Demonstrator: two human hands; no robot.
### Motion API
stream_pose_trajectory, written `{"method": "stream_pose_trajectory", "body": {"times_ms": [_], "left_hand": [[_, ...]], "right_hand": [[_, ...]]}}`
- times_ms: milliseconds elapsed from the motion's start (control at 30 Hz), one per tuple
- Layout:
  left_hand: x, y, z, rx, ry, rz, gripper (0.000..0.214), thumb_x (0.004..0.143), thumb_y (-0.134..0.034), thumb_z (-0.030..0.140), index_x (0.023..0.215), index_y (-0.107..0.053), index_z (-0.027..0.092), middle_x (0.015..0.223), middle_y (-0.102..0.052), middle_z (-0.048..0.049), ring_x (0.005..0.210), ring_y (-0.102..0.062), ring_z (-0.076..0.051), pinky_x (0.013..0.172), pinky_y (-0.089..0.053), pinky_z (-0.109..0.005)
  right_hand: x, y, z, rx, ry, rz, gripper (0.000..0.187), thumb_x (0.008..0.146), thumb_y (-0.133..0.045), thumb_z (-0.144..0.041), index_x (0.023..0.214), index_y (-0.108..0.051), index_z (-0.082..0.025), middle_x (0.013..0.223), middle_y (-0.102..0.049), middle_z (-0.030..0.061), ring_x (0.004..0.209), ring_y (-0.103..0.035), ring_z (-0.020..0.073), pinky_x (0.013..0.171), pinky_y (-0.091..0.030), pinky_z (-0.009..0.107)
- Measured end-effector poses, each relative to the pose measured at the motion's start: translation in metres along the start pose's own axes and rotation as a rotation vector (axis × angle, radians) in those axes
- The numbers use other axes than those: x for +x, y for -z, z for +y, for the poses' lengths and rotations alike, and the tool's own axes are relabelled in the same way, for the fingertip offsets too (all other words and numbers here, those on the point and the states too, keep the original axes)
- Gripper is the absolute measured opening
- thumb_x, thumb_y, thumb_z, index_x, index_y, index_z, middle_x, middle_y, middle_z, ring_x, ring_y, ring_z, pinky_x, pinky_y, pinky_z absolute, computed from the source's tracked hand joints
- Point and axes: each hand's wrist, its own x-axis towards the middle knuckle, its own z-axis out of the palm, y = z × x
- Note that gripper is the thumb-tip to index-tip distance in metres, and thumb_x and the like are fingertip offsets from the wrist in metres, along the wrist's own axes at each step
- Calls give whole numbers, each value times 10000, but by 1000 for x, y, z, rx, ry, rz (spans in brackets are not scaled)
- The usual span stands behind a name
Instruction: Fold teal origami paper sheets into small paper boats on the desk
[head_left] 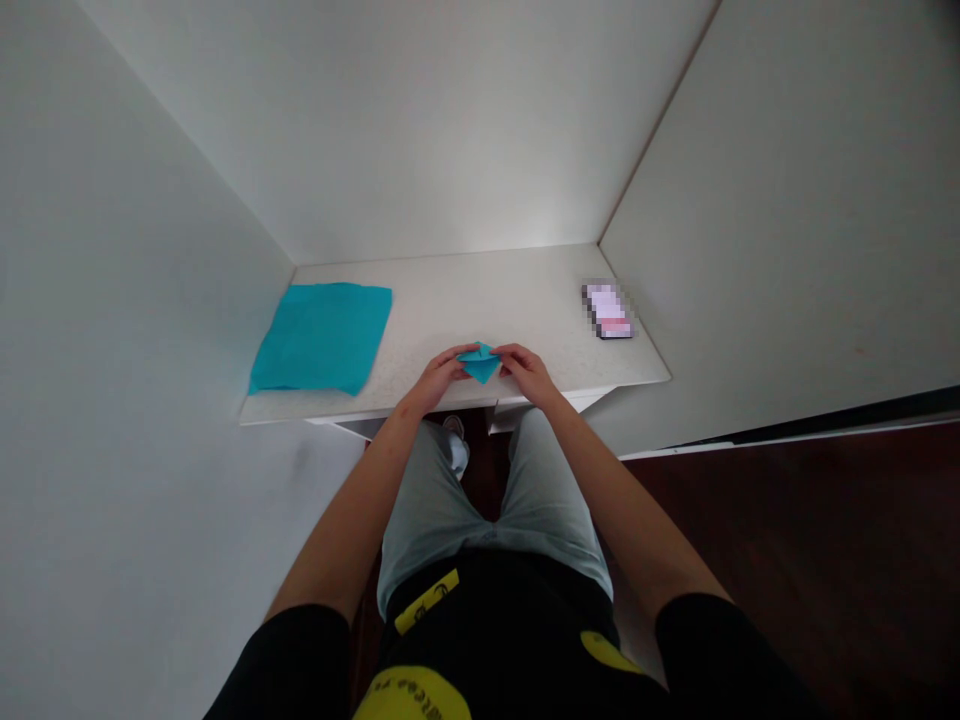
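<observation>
We hold a small folded turquoise piece [481,365] between our two hands, at the near edge of the white tabletop [480,290]; we cannot tell whether its underside touches the surface. Our left hand [437,381] pinches it at the left corner, the index finger lying along the upper left edge. Our right hand [528,373] grasps the right corner, its index finger reaching over the upper right edge and other fingertips close below. The middle of the piece shows uncovered between the two sets of fingertips, its lower point facing us and its top pointing toward the back wall [435,130]. Well apart from our fingers, a larger turquoise sheet [322,340] lies flat on the left, and a pixelated phone [609,311] lies near the right end.
</observation>
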Motion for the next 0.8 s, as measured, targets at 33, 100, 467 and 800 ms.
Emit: {"method": "stream_pose_trajectory", "body": {"times_ms": [33, 100, 467, 800], "left_hand": [[-1, 0, 1, -16, -1, -5, 432, 736, -767, 308, 1148, -837, 198, 1174, -816, -97, 1061, -744, -260, 964, -592, -403], [-2, -1, 1, -35, -17, 5, 371, 745, -778, 366, 1058, -836, 175, 1090, -819, -99, 1016, -743, -255, 960, -590, -406], [-6, -11, -9, 269, -141, 45, 588, 692, -962, 486, 1098, -623, 229, 954, -737, -1, 800, -672, -150, 729, -536, -269], [6, -13, -7, 347, -106, 113, 542, 798, -815, 703, 959, -828, 185, 895, -790, -37, 860, -672, -209, 781, -547, -317]], "right_hand": [[0, 1, 0, -18, -10, 1, 312, 924, -692, -539, 1040, -813, -276, 839, -738, 6, 732, -652, 186, 772, -591, 366], [-1, 1, 1, -52, -36, 0, 313, 948, -634, -518, 993, -807, -261, 754, -710, 1, 737, -661, 194, 814, -583, 377], [1, -7, -4, -240, -64, -26, 479, 846, -767, -676, 1081, -727, -261, 853, -701, -9, 654, -505, 157, 624, -413, 306], [2, -4, -7, -216, -116, -62, 498, 855, -702, -743, 851, -694, -244, 766, -670, -13, 683, -537, 168, 651, -443, 309]]}}
